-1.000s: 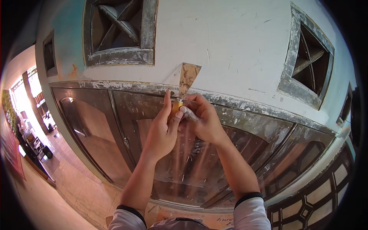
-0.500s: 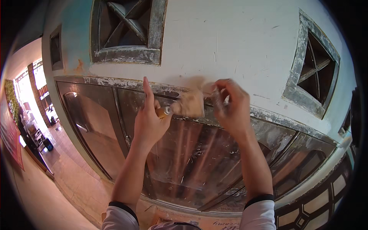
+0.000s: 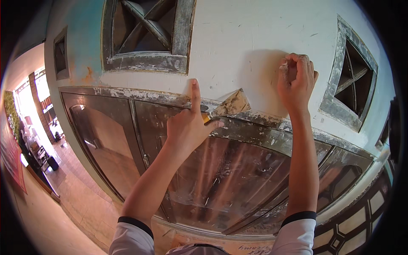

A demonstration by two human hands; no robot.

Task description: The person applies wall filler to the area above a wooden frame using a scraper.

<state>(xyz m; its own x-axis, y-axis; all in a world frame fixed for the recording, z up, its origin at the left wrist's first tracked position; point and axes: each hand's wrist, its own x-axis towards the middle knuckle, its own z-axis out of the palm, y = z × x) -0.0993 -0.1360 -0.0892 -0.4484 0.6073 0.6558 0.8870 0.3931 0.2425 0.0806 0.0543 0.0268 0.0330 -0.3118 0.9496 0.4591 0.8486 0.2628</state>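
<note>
My left hand (image 3: 187, 125) is closed on the yellow handle of a putty knife (image 3: 233, 103), index finger stretched upward, thumb out to the right. The smudged blade points up and right over the flaking frame top (image 3: 147, 94) of the dark glazed door panels (image 3: 216, 174). My right hand (image 3: 297, 83) is raised at the pale wall (image 3: 255, 29), right of the blade, fingers curled, with whitish residue on them; what they hold, if anything, I cannot make out.
Scuffed openings with crossed bars (image 3: 146, 23) (image 3: 351, 80) sit in the wall above. An open doorway (image 3: 29, 106) with belongings beyond is at far left, a patterned dark panel (image 3: 352, 221) at lower right. Cardboard (image 3: 191, 242) lies below.
My right hand has left the knife and risen to the right. The blade has tipped from upright toward the right, still in my left hand.
</note>
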